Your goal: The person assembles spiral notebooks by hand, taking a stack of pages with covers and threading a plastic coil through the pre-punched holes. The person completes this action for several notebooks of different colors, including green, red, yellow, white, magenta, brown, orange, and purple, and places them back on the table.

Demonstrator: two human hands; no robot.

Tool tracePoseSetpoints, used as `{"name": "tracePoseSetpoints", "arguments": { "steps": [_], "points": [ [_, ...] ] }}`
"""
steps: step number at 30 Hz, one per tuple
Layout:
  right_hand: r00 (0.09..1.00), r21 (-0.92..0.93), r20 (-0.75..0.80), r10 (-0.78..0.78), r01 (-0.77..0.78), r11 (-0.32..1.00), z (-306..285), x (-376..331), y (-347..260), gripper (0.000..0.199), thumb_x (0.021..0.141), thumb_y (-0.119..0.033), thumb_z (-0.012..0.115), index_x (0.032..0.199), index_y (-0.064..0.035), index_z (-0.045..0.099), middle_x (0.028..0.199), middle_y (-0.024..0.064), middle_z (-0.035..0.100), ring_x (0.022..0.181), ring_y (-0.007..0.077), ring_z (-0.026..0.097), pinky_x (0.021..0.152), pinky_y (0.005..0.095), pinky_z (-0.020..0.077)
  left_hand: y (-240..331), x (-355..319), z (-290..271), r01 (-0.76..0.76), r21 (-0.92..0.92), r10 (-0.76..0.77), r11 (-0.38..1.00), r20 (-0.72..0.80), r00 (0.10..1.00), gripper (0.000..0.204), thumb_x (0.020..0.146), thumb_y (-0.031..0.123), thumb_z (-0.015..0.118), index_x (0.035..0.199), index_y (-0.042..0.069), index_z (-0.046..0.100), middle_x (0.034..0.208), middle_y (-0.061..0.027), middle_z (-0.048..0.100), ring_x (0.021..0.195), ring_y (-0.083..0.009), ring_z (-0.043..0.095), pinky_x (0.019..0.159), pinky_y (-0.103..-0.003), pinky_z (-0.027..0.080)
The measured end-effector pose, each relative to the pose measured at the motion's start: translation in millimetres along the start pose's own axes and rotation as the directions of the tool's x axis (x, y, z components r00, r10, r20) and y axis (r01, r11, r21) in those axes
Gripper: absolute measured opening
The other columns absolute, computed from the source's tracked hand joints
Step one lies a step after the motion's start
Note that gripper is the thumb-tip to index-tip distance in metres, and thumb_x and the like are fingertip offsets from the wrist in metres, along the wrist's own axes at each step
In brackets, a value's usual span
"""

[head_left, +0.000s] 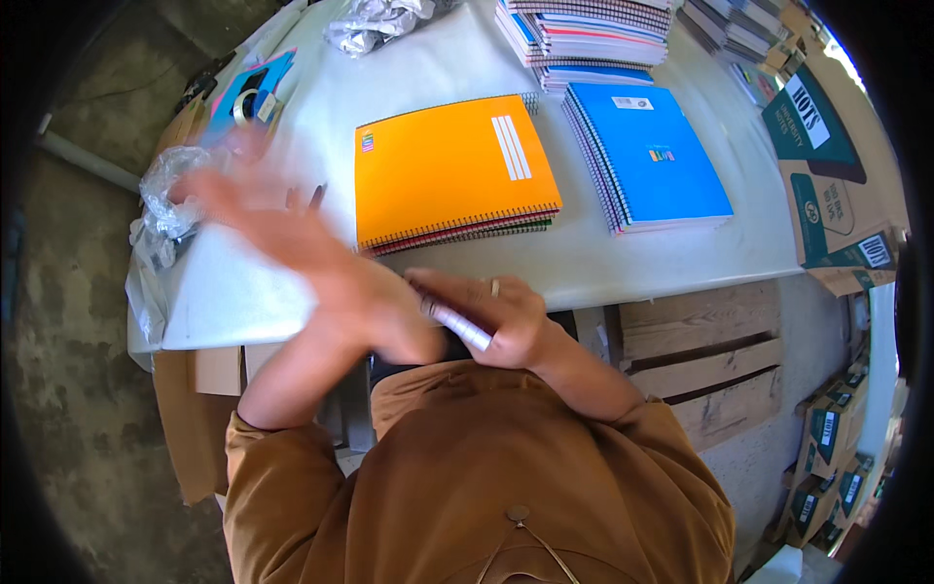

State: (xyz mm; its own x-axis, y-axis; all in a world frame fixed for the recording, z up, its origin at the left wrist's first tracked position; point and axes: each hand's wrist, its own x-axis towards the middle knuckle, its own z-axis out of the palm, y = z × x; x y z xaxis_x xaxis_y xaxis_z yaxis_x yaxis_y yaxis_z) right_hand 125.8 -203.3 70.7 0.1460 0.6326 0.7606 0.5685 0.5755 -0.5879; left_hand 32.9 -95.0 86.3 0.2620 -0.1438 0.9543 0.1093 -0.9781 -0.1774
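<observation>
My left hand point(326, 258) is smeared by motion in front of my body, reaching toward the left side of the table. Its fingers blur near a crumpled clear plastic wrap point(173, 200), and I cannot make out whether they hold anything. Close to it, my right hand point(501, 316) is closed around a narrow white strip with faint lines point(459, 325); the strip's full shape is hidden. Beyond both hands lies a stack of spiral notebooks with an orange cover on top point(443, 175). Right of that stack are spiral notebooks topped by a blue cover point(647, 156).
A tall stack of notebooks point(593, 39) stands at the back, beside crumpled plastic point(375, 24). A roll of tape point(245, 105) rests on blue folders at the left. Cardboard boxes point(827, 175) stand on the right, and a wooden pallet point(700, 326) lies below the table edge.
</observation>
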Motion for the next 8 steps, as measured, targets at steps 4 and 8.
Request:
{"name": "tracePoseSetpoints", "arguments": {
  "steps": [4,8],
  "points": [
    [0.997,0.067,-0.041,0.064,-0.061,0.996,-7.7,-1.1,5.0,0.056,0.066,0.003,0.063,0.120,-0.0043,0.051,0.110,0.0118,0.061,0.081,0.0271,0.065,0.070,0.0320,0.0521,3.5,-26.4,-34.3,-0.151,-0.446,0.321,0.882,0.336,0.885,0.073,0.088,0.057,0.035,0.128,-0.004,0.032,0.137,-0.0238,0.024,0.126,-0.0329,0.027,0.104,-0.054,0.019],
    [0.998,0.014,0.046,0.039,-0.039,0.999,8.7,-3.6,3.4,0.059,0.067,0.004,0.060,0.124,-0.0087,0.049,0.104,0.0135,0.062,0.083,0.0282,0.063,0.071,0.0339,0.0506,-21.9,-28.1,-33.2,-0.043,0.037,0.026,0.998,0.369,0.929,0.073,0.089,0.054,0.037,0.137,0.002,0.021,0.142,-0.0138,0.020,0.127,-0.0246,0.027,0.104,-0.044,0.023]
  ]
}}
